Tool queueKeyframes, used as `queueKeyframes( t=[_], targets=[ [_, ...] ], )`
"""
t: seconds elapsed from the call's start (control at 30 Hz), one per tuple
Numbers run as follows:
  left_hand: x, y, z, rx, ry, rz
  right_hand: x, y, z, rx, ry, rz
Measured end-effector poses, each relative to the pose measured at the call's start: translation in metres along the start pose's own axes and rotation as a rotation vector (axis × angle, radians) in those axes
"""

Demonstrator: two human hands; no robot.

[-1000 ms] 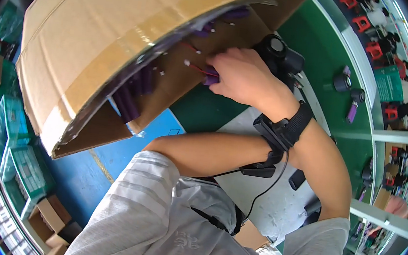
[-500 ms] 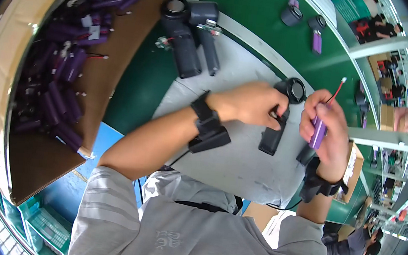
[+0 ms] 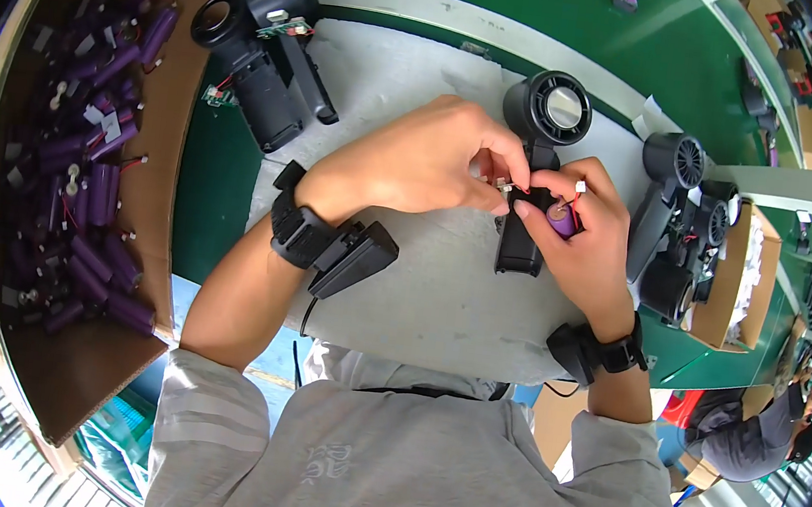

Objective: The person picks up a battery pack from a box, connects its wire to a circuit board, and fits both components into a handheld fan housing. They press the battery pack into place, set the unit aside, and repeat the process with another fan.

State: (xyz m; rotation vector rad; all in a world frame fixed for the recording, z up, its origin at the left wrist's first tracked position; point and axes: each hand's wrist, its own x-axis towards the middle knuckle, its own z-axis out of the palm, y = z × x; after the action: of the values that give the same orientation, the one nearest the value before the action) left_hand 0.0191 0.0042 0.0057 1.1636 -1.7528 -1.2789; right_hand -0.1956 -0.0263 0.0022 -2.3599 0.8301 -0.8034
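A black handheld fan lies on the pale mat, its round head pointing away and its handle toward me. Over the handle, my left hand is closed in a pinch. A small pale, metallic part shows at its fingertips, too covered to make out. My right hand is wrapped round a purple battery cell, just right of the handle. From the cell's end a red wire rises to a white plug. Fingers hide part of the handle and most of the cell.
At left stands a deep cardboard box heaped with purple battery cells. Opened fan housings with small circuit boards lie beside it. More black fans and an open carton are at right. A person sits beyond.
My right hand has brought the battery cell leftward to the fan handle and turned it, so its end now faces up. Both hands have come together. The view has shifted, showing more fans at right.
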Motion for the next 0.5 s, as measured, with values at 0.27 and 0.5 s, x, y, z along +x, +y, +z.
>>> queueKeyframes(
  t=[0.27,0.5],
  targets=[
    [0.0003,0.0022,0.0005,-0.208,0.045,-0.109,-0.0049,0.0005,0.0064,0.136,0.038,0.143],
    [-0.003,0.0028,-0.002,-0.049,0.027,-0.124,-0.0059,-0.0013,0.0043,0.132,0.003,0.089]
  ],
)
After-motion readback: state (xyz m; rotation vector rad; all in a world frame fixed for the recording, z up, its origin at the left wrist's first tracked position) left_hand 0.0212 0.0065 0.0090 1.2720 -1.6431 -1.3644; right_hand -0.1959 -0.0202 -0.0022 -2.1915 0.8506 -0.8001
